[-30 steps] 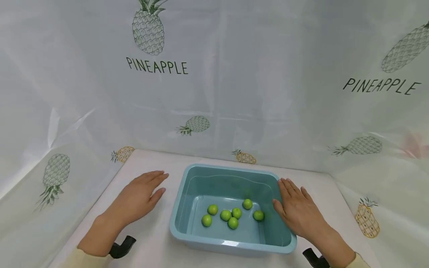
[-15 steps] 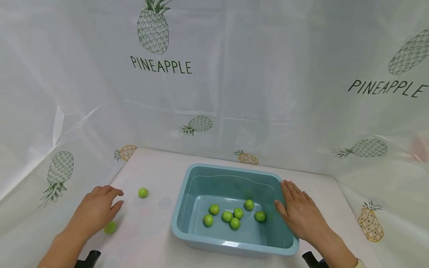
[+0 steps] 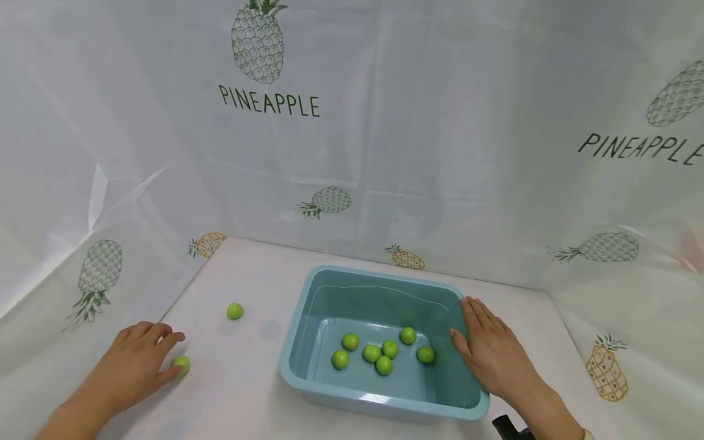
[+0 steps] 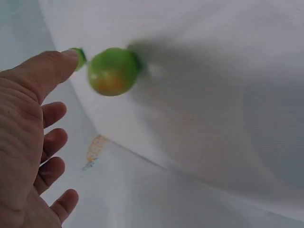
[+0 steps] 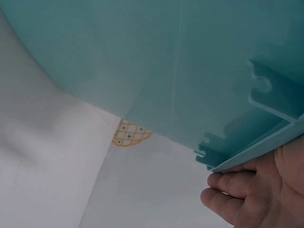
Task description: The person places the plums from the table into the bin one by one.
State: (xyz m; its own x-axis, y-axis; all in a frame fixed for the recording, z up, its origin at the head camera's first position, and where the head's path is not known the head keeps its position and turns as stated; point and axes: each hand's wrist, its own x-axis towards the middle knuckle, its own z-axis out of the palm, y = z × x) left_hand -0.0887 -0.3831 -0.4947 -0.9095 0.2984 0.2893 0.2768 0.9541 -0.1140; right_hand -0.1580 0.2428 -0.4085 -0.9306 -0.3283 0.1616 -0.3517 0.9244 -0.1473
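My left hand (image 3: 132, 360) reaches over the left side of the table, fingers spread and loosely bent. Its thumb overlaps a small round green fruit (image 3: 181, 365) in the head view. From the left wrist, that fruit (image 4: 113, 71) shows an orange tint and sits just beyond the thumb tip, with the fingers not closed round it. A second green fruit (image 3: 234, 311) lies farther back. My right hand (image 3: 495, 351) rests with straight fingers on the right rim of a blue-green plastic basin (image 3: 379, 402); in the right wrist view its fingers (image 5: 230, 185) lie beneath that rim.
Several similar green fruits (image 3: 371, 353) lie on the basin's floor. A white cloth (image 3: 247, 385) covers the table. White sheeting (image 3: 429, 153) printed with pineapples rises behind and at both sides. A black strap end (image 3: 505, 426) shows by the right wrist.
My left hand has moved left and toward me, from beside the basin to the nearer loose fruit. Both loose fruits have come into view. The right hand stays at the rim.
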